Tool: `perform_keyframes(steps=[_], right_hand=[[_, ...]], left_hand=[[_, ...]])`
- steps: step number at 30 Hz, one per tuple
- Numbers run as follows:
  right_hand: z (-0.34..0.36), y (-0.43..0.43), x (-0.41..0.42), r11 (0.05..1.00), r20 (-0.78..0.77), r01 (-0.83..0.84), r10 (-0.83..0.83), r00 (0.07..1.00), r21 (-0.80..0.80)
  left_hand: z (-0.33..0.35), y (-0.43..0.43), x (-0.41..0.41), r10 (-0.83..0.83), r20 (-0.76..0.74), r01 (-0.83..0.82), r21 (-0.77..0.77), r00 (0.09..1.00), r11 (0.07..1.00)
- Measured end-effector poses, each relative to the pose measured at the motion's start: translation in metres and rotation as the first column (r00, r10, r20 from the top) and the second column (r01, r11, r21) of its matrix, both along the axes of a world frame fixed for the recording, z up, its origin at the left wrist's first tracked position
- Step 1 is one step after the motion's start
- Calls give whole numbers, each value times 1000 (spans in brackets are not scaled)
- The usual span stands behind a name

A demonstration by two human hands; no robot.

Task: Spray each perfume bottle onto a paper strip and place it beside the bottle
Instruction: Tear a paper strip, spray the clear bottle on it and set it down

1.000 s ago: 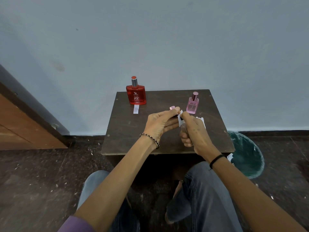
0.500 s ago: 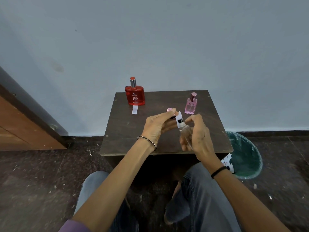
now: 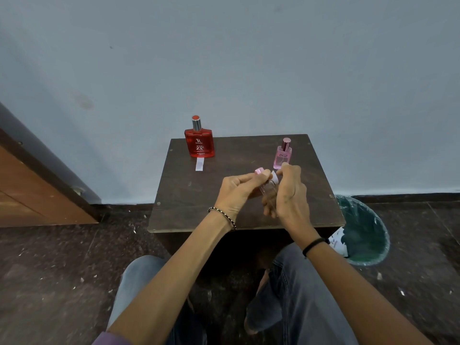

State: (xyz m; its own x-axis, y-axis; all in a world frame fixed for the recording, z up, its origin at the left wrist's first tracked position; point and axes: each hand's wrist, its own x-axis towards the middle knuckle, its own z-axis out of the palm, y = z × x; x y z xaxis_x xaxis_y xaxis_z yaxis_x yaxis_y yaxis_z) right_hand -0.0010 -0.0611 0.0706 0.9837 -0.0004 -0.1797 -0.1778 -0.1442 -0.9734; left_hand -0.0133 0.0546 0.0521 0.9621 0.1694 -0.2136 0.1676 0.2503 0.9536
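A small clear perfume bottle (image 3: 268, 191) is held upright over the table in my right hand (image 3: 290, 195), whose forefinger curls over the bottle's top. My left hand (image 3: 237, 192) pinches a pink cap (image 3: 258, 171) and touches a white paper strip (image 3: 274, 180) at the bottle's head. At the table's back left stands a red perfume bottle (image 3: 199, 143) with a white strip (image 3: 199, 164) lying in front of it. A pink perfume bottle (image 3: 282, 156) stands at the back right, just behind my right hand; no strip shows by it.
The small dark wooden table (image 3: 199, 210) stands against a pale blue wall. A green-lined waste bin (image 3: 366, 235) sits on the floor to its right, a wooden door to the far left. My knees are under the front edge.
My hands have drawn closer together. The right forefinger has come over the clear bottle's top, and the white strip now sits right at the nozzle.
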Motion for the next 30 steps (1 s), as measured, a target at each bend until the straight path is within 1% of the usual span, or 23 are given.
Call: perform_keyframes(steps=[4, 8, 11, 16, 20, 24, 28, 30], right_hand=[[-4, 3, 2, 999, -25, 33, -32, 999, 25], [-12, 4, 7, 999, -31, 19, -18, 999, 35], [-13, 6, 10, 999, -51, 0, 2, 999, 43], [-15, 12, 19, 997, -46, -47, 50, 998, 57], [-22, 16, 29, 995, -97, -69, 75, 992, 66], [-26, 21, 36, 995, -109, -70, 78, 991, 71], [-23, 24, 39, 995, -87, -70, 76, 993, 64], [-21, 25, 39, 994, -73, -80, 85, 994, 72]], left_hand=[[-2, -3, -2, 12, 25, -13, 55, 1000, 998], [-1, -2, 0, 1, -3, -1, 73, 1000, 997], [0, 0, 3, 1, -19, 0, 53, 1000, 999], [-1, 5, 14, 85, -57, -84, 7, 995, 996], [-2, 14, 27, 84, -90, -86, -16, 992, 996], [1, 20, 31, 94, -94, -91, 31, 991, 995], [4, 27, 33, 124, -118, -100, 190, 985, 977], [3, 30, 36, 120, -112, -93, 220, 986, 971]])
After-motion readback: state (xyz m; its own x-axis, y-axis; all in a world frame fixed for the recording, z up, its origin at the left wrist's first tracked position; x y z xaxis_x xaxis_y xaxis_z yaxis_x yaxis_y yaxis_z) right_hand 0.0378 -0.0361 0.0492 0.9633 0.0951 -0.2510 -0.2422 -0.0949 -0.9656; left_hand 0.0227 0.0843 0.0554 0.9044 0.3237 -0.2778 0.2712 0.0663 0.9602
